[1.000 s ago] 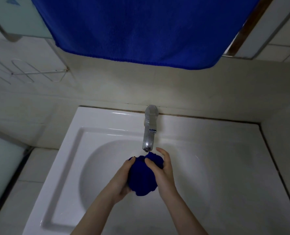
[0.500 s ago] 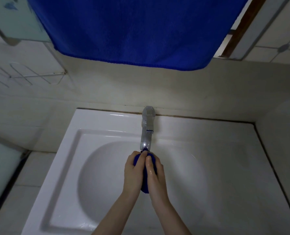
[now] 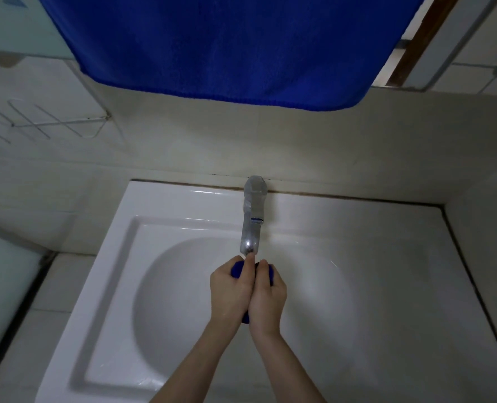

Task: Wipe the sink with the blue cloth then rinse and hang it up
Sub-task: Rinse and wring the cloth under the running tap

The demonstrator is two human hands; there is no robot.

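Over the bowl of the white sink point(image 3: 116, 257), both hands squeeze a balled-up blue cloth point(image 3: 237, 268) just below the chrome tap point(image 3: 251, 228). My left hand point(image 3: 231, 289) and my right hand point(image 3: 267, 298) are pressed together around the cloth, fingers curled over it. Only small blue patches show at the fingertips and under the palms; the rest of the cloth is hidden. I cannot tell whether water is running.
A large blue towel point(image 3: 226, 45) hangs on the wall above the sink. A white wire rack point(image 3: 61, 123) is fixed to the tiled wall at left. A tiled ledge and glass panel point(image 3: 2, 286) border the sink's left side.
My hands have closed together around the cloth, which was a loose, mostly visible ball a second ago. They also moved up closer to the tap's spout.
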